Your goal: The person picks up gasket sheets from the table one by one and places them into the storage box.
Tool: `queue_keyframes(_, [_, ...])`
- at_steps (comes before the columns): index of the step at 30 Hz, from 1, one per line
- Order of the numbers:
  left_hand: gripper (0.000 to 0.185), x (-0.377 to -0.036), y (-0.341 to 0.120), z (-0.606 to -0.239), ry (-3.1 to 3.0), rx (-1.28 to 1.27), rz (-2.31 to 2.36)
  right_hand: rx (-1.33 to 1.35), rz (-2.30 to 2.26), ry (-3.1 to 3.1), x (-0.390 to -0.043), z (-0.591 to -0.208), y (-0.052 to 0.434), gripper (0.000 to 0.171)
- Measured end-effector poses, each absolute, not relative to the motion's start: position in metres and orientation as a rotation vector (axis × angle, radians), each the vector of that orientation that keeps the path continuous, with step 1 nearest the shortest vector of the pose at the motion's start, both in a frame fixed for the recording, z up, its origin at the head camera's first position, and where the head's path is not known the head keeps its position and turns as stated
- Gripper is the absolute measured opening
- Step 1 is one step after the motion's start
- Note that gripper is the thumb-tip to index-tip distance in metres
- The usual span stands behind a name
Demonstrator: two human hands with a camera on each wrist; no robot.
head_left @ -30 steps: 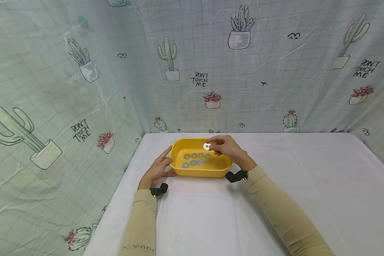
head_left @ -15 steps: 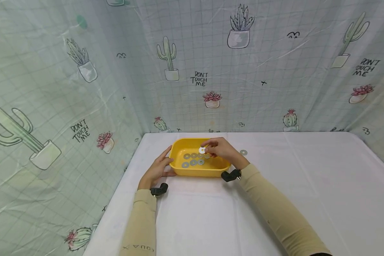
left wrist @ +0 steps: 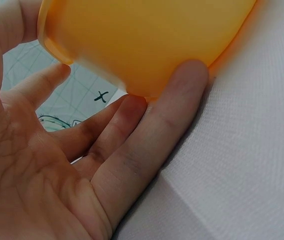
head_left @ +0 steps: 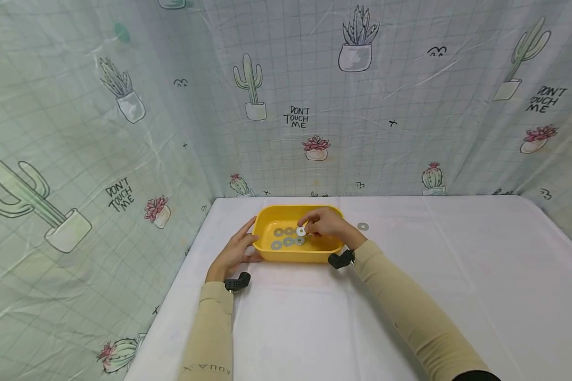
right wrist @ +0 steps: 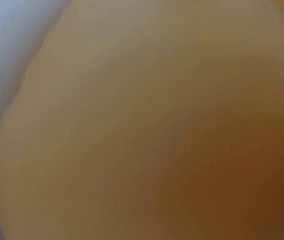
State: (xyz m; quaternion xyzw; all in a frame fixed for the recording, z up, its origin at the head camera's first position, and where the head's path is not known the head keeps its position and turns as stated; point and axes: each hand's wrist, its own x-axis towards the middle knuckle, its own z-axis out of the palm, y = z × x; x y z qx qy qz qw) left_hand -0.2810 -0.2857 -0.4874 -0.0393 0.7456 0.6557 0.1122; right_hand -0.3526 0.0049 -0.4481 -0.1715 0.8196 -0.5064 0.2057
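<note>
A yellow plastic tray sits on the white tabletop in the head view, with several flat metal washers lying in two rows on its floor. My left hand holds the tray's left end; in the left wrist view its fingers touch the tray wall from several sides. Over the tray, my right hand pinches a bright washer between thumb and fingertips, low above the back row. That hand hides part of the tray's right side. Blurred skin and yellow fill the right wrist view.
One loose washer lies on the table just right of the tray. A curtain printed with cacti hangs behind the table and along its left side. White cloth covers the tabletop.
My right hand has moved left and down into the tray with the pinched washer, uncovering the loose washer on the table. The left hand and tray stay put.
</note>
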Motion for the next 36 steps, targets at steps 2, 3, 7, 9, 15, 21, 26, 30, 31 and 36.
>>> queue_keyframes(2, [0.06,-0.2811,-0.2858,-0.4871,2.187,-0.118,1.928,-0.513,-1.394,2.27,-0.3524,-0.4499,0.0048,0.023])
queue_keyframes(3, [0.06,-0.2811,-0.2859,-0.4871,2.187,-0.117,1.928,-0.532,-1.383,2.271,-0.3519,-0.4503,0.0048,0.023])
queue_keyframes(7, [0.06,-0.2811,-0.2859,-0.4875,2.186,-0.128,1.927,-0.567,-1.342,2.296,-0.349,-0.4502,0.0049,0.024])
queue_keyframes(9, [0.06,-0.2806,-0.2858,-0.4874,2.188,-0.131,1.925,-0.578,-1.298,2.337,-0.348,-0.4496,0.0045,0.025])
queue_keyframes(15, [0.06,-0.278,-0.2848,-0.4856,2.182,-0.128,1.936,-0.563,-1.172,2.453,-0.3485,-0.454,0.0013,0.022])
queue_keyframes(21, [0.06,-0.2776,-0.2847,-0.4846,2.174,-0.125,1.94,-0.487,-1.08,2.541,-0.3477,-0.4546,-0.0016,0.018])
queue_keyframes(26, [0.06,-0.2779,-0.2845,-0.4852,2.175,-0.127,1.942,-0.457,-0.988,2.619,-0.3482,-0.4538,-0.0032,0.012])
queue_keyframes(30, [0.06,-0.2782,-0.2844,-0.4855,2.177,-0.126,1.938,-0.479,-1.013,2.632,-0.3487,-0.454,-0.0027,0.013])
queue_keyframes(31, [0.059,-0.2783,-0.2844,-0.4856,2.175,-0.127,1.939,-0.499,-1.037,2.625,-0.3487,-0.4539,-0.0021,0.015])
queue_keyframes(36, [0.059,-0.2782,-0.285,-0.4852,2.177,-0.129,1.941,-0.593,-1.244,2.524,-0.3462,-0.4465,0.0044,0.022])
